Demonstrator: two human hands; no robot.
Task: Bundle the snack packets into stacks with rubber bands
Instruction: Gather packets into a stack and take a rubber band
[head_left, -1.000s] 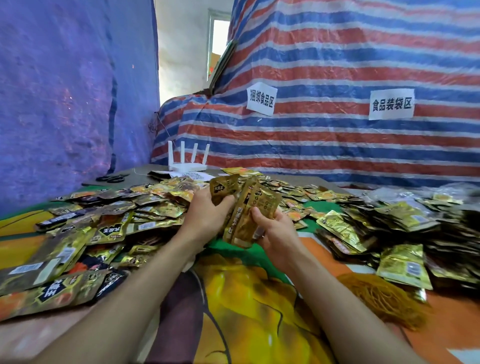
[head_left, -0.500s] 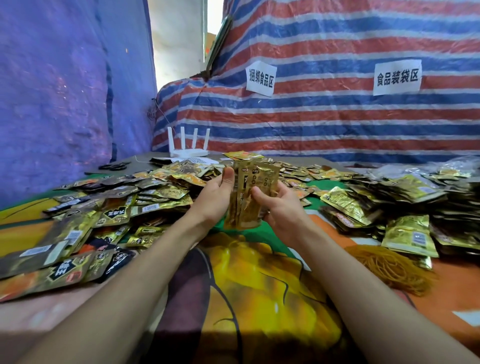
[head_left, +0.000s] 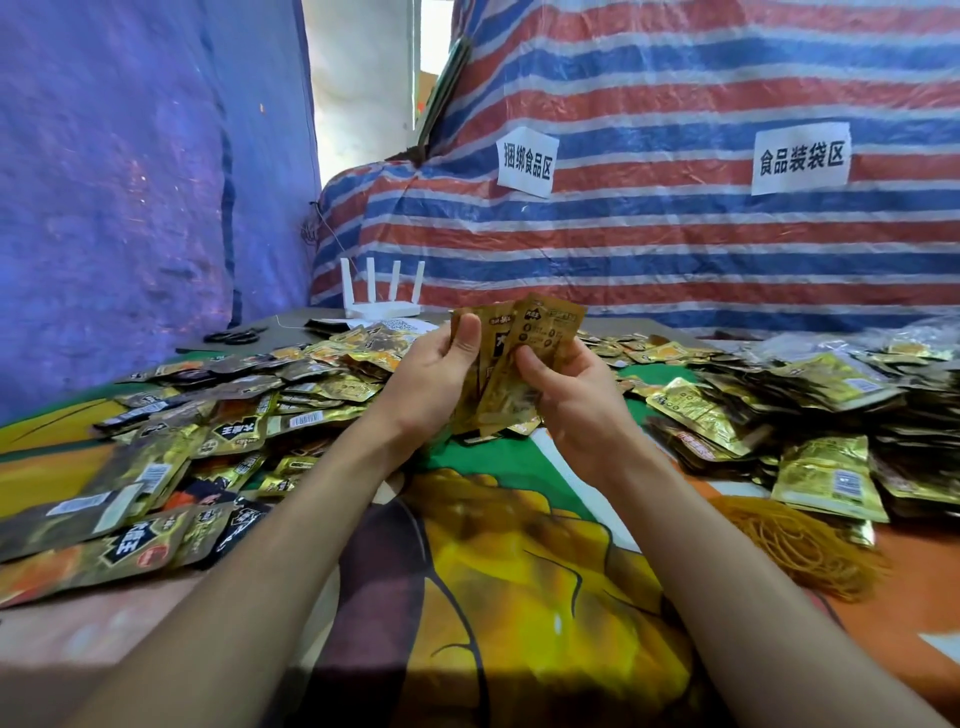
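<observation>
A small stack of gold snack packets (head_left: 524, 364) stands upright between both hands above the table's middle. My left hand (head_left: 441, 374) grips its left side, thumb laid over the front near the top. My right hand (head_left: 571, 389) grips the right side, thumb pressed on the front packet, which fans out to the right. Loose gold and dark packets (head_left: 218, 431) lie spread over the left of the table. A heap of rubber bands (head_left: 800, 545) lies at the right, near my right forearm.
Piled packets (head_left: 831, 415) cover the table's right side. A white router (head_left: 382, 306) and black scissors (head_left: 234, 336) sit at the far left edge. A colourful cloth (head_left: 519, 571) covers the table. A striped tarp with two paper signs hangs behind.
Both hands have lifted the stack a little and the front packet has fanned out to the right. The camera has tilted slightly.
</observation>
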